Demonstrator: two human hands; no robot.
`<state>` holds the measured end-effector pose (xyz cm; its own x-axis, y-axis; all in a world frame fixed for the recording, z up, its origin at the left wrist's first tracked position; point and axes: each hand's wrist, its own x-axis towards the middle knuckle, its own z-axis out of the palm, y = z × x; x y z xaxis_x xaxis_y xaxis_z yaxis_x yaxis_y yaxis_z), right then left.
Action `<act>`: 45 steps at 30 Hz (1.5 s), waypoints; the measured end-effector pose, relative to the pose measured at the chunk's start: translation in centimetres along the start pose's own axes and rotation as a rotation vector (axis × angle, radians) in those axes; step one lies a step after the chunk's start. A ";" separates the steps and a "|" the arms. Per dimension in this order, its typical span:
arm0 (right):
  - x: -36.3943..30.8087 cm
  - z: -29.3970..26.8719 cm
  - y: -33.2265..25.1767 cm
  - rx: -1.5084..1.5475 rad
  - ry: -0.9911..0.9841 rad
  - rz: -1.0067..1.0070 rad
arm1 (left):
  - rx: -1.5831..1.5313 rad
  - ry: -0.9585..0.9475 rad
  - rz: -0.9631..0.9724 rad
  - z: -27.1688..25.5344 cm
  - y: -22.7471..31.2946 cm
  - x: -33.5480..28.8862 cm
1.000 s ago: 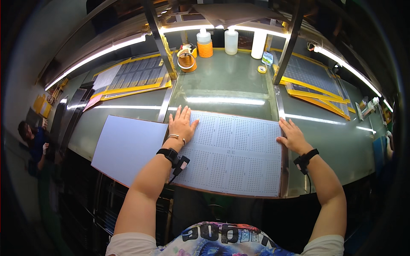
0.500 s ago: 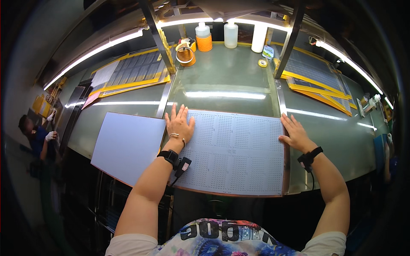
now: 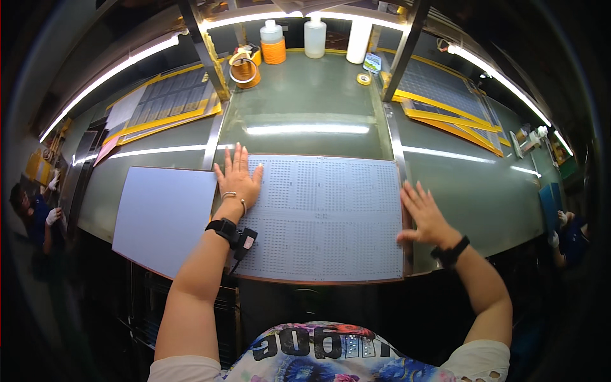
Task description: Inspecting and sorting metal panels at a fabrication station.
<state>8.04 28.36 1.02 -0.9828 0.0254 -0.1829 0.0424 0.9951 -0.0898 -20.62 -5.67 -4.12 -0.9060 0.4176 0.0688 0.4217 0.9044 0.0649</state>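
A pale blue-grey circuit board panel (image 3: 318,219), covered in rows of tiny dark marks and edged in copper colour, lies flat on the bench before me. My left hand (image 3: 240,178) rests flat over its left edge near the far corner, fingers stretched and thumb apart. At the right edge, my right hand (image 3: 425,216) has its fingers spread, with fingertips and thumb against or just beside the panel's side. Left of my left forearm lies a plain pale panel (image 3: 164,213) with a thin copper-coloured edge. Neither hand grips anything.
At the back stand an orange-wrapped bottle (image 3: 273,48), a translucent bottle (image 3: 315,38), a white cylinder (image 3: 359,41), a tipped brown container (image 3: 244,70) and a yellow tape roll (image 3: 363,79). Yellow-edged sheets (image 3: 168,102) and more framed sheets (image 3: 449,111) flank metal posts. Other people work at both sides.
The whole view has shifted, so the scene sits further left and higher. My right hand has slid toward me along the panel's right edge. My left thumb is spread wider.
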 end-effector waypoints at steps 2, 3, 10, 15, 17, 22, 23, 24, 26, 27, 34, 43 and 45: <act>-3.4 0.8 -2.3 0.044 0.049 -0.058 | 0.027 -0.004 -0.024 -0.2 -0.2 -0.3; -4.7 1.2 -3.3 0.049 0.046 -0.068 | 0.036 -0.012 -0.037 -0.2 -0.2 -0.2; -10.0 2.3 -8.8 0.153 0.171 0.061 | 0.076 -0.017 0.078 -1.0 2.5 -4.3; -13.3 2.9 -11.7 0.344 0.404 0.140 | -0.609 -0.606 0.868 -6.2 2.1 -17.5; -15.2 4.1 -12.2 0.583 0.488 0.380 | -1.097 -0.972 0.654 -8.3 0.6 -20.5; -12.8 6.7 -12.3 1.927 0.313 0.640 | -1.582 -0.861 -0.236 -5.4 -4.0 -23.8; -11.9 6.4 -12.3 1.924 0.308 0.623 | -1.675 -0.805 -0.399 -4.5 -4.4 -23.8; -11.2 6.1 -12.3 2.047 0.278 0.692 | -1.684 -0.790 -0.395 -4.3 -4.3 -23.6; -10.5 5.3 -12.0 2.159 0.243 0.741 | -1.885 -0.636 -0.704 -4.3 -3.6 -22.6; -10.7 4.8 -11.8 2.095 0.135 0.609 | -1.949 -0.588 -0.711 -3.8 -3.6 -22.5; -12.8 0.0 -13.8 1.856 0.085 0.214 | -2.095 -0.137 -0.621 -4.9 -3.5 -21.2; -3.5 -13.4 -13.3 2.305 0.381 -0.385 | -1.782 0.203 0.434 -19.2 -6.6 -19.1; 4.9 -20.1 -13.3 2.154 0.255 -0.698 | -1.769 0.279 0.252 -17.6 -8.8 -20.2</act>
<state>-0.99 17.17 21.03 -0.9138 0.0171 0.4059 -0.3085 -0.6793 -0.6659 -5.43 -23.58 11.41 -0.8680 0.3212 0.3787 0.2370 -0.4022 0.8843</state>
